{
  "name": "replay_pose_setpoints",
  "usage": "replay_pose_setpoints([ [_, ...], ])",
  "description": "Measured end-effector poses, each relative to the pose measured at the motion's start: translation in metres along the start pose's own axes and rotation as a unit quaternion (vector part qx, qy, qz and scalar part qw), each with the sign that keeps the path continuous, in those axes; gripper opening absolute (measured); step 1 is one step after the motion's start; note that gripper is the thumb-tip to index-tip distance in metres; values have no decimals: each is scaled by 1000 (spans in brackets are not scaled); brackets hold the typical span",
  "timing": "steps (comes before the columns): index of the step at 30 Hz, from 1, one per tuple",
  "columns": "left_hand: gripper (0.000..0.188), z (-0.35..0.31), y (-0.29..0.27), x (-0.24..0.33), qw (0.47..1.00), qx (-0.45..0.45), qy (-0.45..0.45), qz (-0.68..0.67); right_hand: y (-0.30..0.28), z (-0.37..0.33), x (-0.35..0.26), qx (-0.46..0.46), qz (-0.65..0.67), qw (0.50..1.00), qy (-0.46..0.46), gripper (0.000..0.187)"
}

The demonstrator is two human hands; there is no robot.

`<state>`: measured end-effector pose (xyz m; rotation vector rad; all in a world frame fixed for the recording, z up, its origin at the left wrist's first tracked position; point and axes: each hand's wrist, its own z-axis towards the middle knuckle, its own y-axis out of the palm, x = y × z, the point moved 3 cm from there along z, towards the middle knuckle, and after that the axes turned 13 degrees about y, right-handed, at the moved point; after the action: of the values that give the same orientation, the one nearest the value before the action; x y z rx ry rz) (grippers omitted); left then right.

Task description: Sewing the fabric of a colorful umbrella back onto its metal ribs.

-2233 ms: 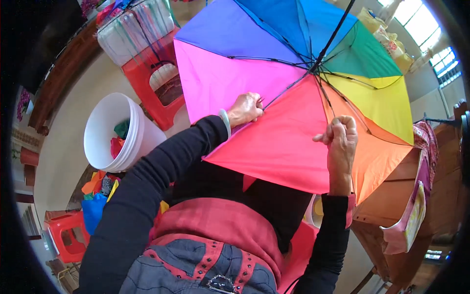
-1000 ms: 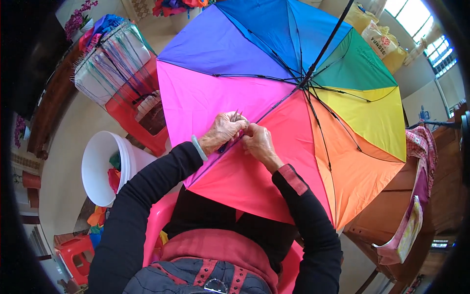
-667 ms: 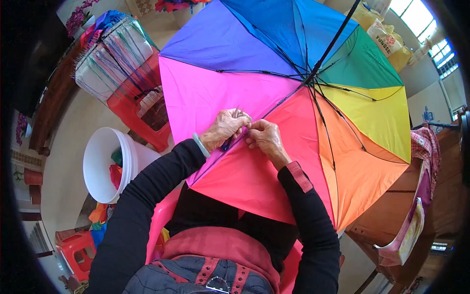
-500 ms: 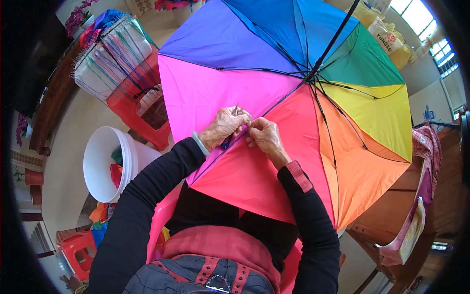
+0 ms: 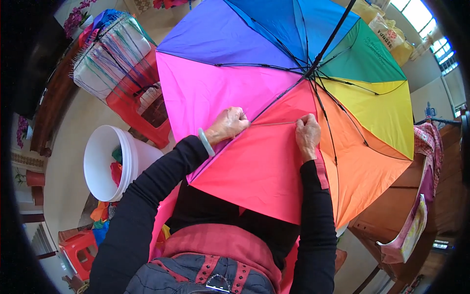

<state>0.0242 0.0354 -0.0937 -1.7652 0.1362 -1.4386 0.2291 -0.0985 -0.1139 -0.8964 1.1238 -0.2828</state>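
Note:
An open rainbow-panelled umbrella (image 5: 264, 181) lies inside up across my lap, its black shaft (image 5: 334, 36) slanting to the upper right and thin ribs fanning out from the hub. My left hand (image 5: 227, 125), with a pale bangle on the wrist, is closed at the seam between the pink and red panels, beside a rib (image 5: 279, 99). From there a thin thread (image 5: 274, 123) stretches taut over the red panel. Its other end is pinched in my right hand (image 5: 308, 134); whether a needle is there too is too small to tell.
On the left stand a white bucket (image 5: 104, 164) with coloured cloth inside and a red stool (image 5: 142, 115) bearing a white block (image 5: 110, 59) hung with coloured threads. A smaller red stool (image 5: 78, 250) is lower left. Wooden furniture (image 5: 391, 210) with draped cloth stands right.
My right hand has moved right, away from my left, drawing the thread out taut. The pointed metal tool seen at my left hand earlier no longer shows clearly.

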Motion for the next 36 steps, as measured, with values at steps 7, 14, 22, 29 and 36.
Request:
replay_pose_setpoints([
  [7, 26, -4, 16, 17, 954, 118, 23, 273, -38, 3, 22, 60, 14, 998, 20, 11],
  [14, 18, -8, 16, 18, 947, 115, 73, 290, -73, 20, 2, -53, 383, 913, 129, 10],
  [22, 9, 7, 11, 11, 956, 83, 255, 118, -79, 13, -42, -207, 661, 705, 153, 7],
  [29, 10, -5, -9, -5, 909, 87, -95, -395, -27, -37, -68, -453, 240, 856, 59, 13],
  [36, 10, -8, -9, 2, 909, 135, -54, -390, 34, -68, -82, -326, 118, 933, -93, 21],
])
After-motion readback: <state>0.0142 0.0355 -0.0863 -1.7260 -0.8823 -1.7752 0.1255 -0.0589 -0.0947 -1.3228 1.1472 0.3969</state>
